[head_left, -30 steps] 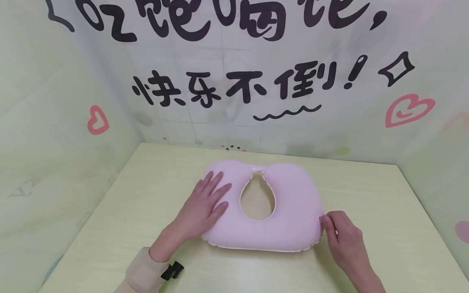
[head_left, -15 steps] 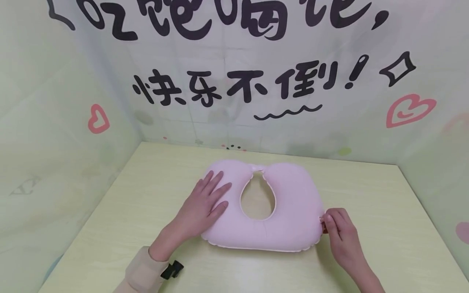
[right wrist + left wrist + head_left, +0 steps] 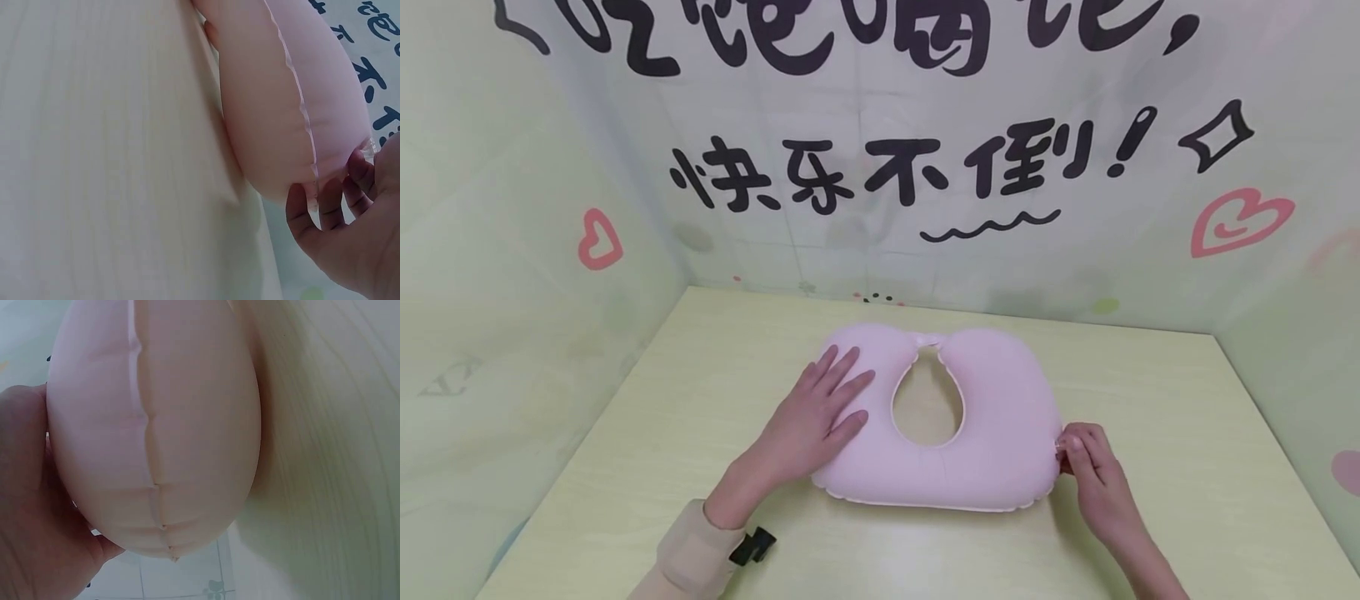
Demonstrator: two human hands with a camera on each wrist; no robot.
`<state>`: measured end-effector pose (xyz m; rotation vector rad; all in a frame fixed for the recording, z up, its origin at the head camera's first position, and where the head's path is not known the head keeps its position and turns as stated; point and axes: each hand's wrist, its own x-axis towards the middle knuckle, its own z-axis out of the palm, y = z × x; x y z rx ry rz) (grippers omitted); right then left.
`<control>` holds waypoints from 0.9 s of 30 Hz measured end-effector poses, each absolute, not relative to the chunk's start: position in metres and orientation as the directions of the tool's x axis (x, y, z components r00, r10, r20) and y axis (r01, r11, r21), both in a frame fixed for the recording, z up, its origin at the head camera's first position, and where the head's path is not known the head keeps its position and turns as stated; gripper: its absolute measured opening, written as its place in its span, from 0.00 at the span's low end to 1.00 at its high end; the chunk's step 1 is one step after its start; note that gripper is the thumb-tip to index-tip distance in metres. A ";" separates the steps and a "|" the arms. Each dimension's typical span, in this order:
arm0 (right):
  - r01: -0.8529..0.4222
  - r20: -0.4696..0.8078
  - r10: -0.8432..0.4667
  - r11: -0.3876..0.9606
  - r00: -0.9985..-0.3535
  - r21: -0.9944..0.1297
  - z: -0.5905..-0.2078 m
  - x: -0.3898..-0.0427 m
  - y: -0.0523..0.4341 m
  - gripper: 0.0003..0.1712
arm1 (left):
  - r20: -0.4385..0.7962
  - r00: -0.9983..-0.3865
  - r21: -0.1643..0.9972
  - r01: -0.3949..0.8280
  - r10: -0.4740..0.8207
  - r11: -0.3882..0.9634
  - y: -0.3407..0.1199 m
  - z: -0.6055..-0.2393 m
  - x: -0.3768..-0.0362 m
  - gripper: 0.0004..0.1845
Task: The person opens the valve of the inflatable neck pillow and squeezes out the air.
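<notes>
I read "快乐不倒!" in black on the pale backdrop [image 3: 910, 175] behind the light wooden table [image 3: 1187, 500]. My left hand [image 3: 812, 421] lies flat, fingers spread, on the pink inflatable U-shaped neck pillow [image 3: 1000, 425]; my right hand [image 3: 1093, 475] pinches its right edge.

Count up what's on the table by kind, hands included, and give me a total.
Pink inflatable neck pillow: 1
Hands: 2, the left hand flat on the pillow, the right hand pinching a small part at its right edge
Wrist strap with black clip: 1
Total: 4
</notes>
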<state>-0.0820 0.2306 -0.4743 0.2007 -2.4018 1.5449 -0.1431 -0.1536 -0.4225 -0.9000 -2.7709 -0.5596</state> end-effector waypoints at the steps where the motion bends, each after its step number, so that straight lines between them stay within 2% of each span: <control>1: -0.252 0.291 0.037 0.404 -0.956 -0.880 -0.475 -0.081 0.230 0.17 | 0.277 -0.800 0.296 0.599 0.533 0.744 -0.154 -0.422 -0.143 0.29; 3: -0.227 0.260 0.047 0.355 -0.964 -0.907 -0.476 -0.080 0.230 0.18 | 0.277 -0.797 0.300 0.603 0.537 0.740 -0.153 -0.422 -0.143 0.29; 8: -0.197 0.204 0.050 0.111 -0.978 -0.974 -0.479 -0.078 0.227 0.21 | 0.290 -0.791 0.301 0.610 0.539 0.733 -0.155 -0.425 -0.145 0.29; 10: -0.185 0.185 0.043 0.011 -0.982 -0.983 -0.479 -0.079 0.225 0.22 | 0.297 -0.788 0.296 0.613 0.539 0.732 -0.156 -0.427 -0.145 0.29; 16: -0.129 0.128 0.018 -0.166 -0.992 -0.978 -0.481 -0.080 0.223 0.21 | 0.297 -0.784 0.293 0.618 0.545 0.730 -0.156 -0.426 -0.145 0.29; 21: -0.089 0.092 -0.004 -0.235 -0.996 -0.968 -0.482 -0.081 0.222 0.22 | 0.289 -0.786 0.291 0.616 0.546 0.732 -0.156 -0.423 -0.147 0.29; 27: -0.077 0.084 -0.015 -0.259 -0.996 -0.963 -0.483 -0.082 0.221 0.22 | 0.272 -0.789 0.318 0.614 0.551 0.723 -0.156 -0.421 -0.151 0.29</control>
